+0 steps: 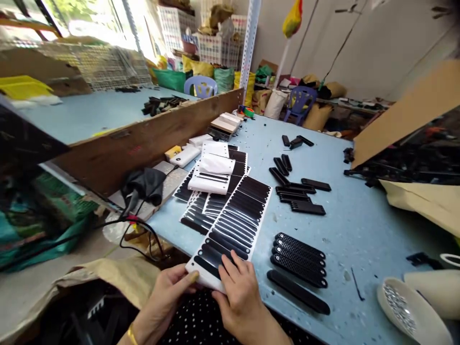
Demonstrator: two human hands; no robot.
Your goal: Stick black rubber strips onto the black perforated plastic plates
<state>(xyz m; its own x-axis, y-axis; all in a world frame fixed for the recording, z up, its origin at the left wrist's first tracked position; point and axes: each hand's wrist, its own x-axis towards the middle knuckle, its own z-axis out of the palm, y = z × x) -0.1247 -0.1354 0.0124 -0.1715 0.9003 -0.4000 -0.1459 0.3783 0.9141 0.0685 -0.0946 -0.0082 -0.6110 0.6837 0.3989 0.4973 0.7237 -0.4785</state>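
My left hand pinches the near left corner of a white sticker sheet, thumb on top and the other fingers curled under its edge. My right hand rests half open on the same near edge, its fingertips pressed on the nearest black oval stickers; whether it is lifting one or only touching, I cannot tell from here. The sheet lies on the blue worktop at its near edge, running away from me and slightly right, covered in rows of black strips.

Just beyond it, more sticker sheets overlap in a loose pile, with a folded white paper on top. To the right of my sheet, four black textured bars lie side by side, with one smooth black bar nearest me. Farther off sits a scatter of black parts. At the near right corner is a white dish. A black cloth and cables lie at the left, by a wooden divider.
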